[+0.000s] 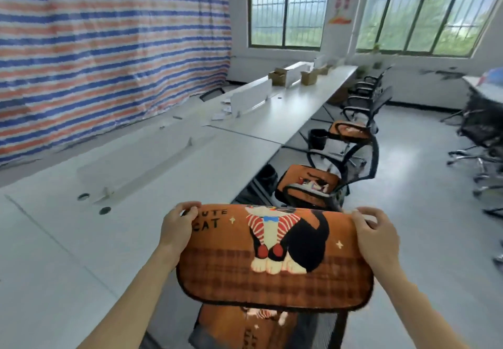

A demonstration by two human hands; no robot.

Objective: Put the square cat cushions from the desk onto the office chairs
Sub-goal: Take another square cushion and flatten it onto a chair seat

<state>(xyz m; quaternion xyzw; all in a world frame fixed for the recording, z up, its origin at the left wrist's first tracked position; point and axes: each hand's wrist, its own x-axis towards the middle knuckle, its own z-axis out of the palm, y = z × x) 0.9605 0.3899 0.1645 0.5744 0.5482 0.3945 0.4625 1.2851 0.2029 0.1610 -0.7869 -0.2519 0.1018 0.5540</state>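
Lower centre of frame: one orange square plush cat cushion (275, 256), printed with a black-and-white cat in a red-striped top and the words "CUTE CAT". You hold it in the air, print facing you and its upper edge bowed away.
- Your left hand (178, 226) grips the upper left corner, fingers curled over the top edge.
- Your right hand (377, 237) grips the upper right corner, fingers curled round the rim.

Directly below it, at bottom centre: a second cat cushion (226, 327) of the same orange print, lying on the seat of a black mesh office chair (315, 329).

Right of centre: a third cat cushion (307, 182) on the next black office chair (359, 163), and beyond it a fourth cat cushion (349, 129) on a further chair. More black chairs stand in a row behind.

Left and centre: a long white desk (136, 185) running toward the upper right, with low white divider panels (250, 98) and brown cardboard boxes (276, 76) at its far end. A black bin (318, 137) stands on the floor beside the desk.

Upper left: a blue, orange and white striped tarpaulin (109, 35). Upper right: barred windows (285, 8) showing greenery.
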